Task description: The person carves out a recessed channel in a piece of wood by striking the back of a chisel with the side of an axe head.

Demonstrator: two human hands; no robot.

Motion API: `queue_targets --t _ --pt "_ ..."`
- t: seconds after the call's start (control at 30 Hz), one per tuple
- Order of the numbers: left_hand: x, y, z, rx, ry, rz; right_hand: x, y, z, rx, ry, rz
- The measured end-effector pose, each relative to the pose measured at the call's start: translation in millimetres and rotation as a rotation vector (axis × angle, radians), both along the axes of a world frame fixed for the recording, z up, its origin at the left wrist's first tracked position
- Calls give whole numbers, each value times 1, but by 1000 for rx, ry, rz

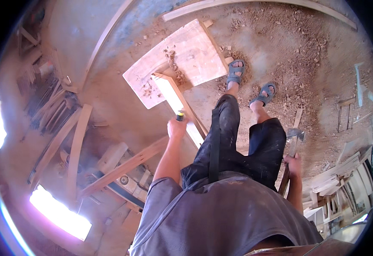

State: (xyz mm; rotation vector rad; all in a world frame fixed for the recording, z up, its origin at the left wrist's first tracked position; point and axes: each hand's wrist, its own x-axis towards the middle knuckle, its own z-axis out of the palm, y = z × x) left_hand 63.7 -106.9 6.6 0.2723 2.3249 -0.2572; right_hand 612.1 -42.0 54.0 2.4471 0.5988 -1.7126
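My left hand [177, 129] is closed round a black-and-yellow handle [180, 115], whose tool is hidden. It is held over a squared wooden beam [169, 93] that slants from my left thigh down to a wide wooden slab [190, 47] on the ground. Wood shavings [171, 59] lie on the slab. At my right thigh, my right hand [294, 165] grips a wooden-handled tool with a metal head [295, 135], which looks like an adze or hammer. Its head sits beyond the fist, away from the beam.
Shavings [289, 51] cover the ground around my sandalled feet. Long timbers [79, 149] and a reddish beam [124, 166] lie to the left, beside stacked wood [52, 106]. Cut pieces are piled at the right [331, 181]. A curved plank [254, 2] spans the far side.
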Motion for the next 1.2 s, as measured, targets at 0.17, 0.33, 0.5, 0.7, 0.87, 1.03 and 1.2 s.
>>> queue_targets --t 0.17,0.33,0.5,0.7,0.87,1.03,1.2 --pt "-75 25 -27 242 172 164 -20 20 -25 123 103 -41" --pt "-84 32 -24 190 167 210 -41 33 -58 262 13 79" --pt "-96 34 -26 331 123 129 -58 34 -88 365 82 -15" --pt "-111 24 -39 539 -56 110 -117 12 -77 651 123 -227" --pt "-102 19 -44 792 22 -2 -138 2 -39 536 73 -293" --pt "-149 30 44 1302 -286 394 -193 33 51 883 126 -179" --pt "-181 56 101 1745 -401 336 -296 42 118 1182 617 -215"
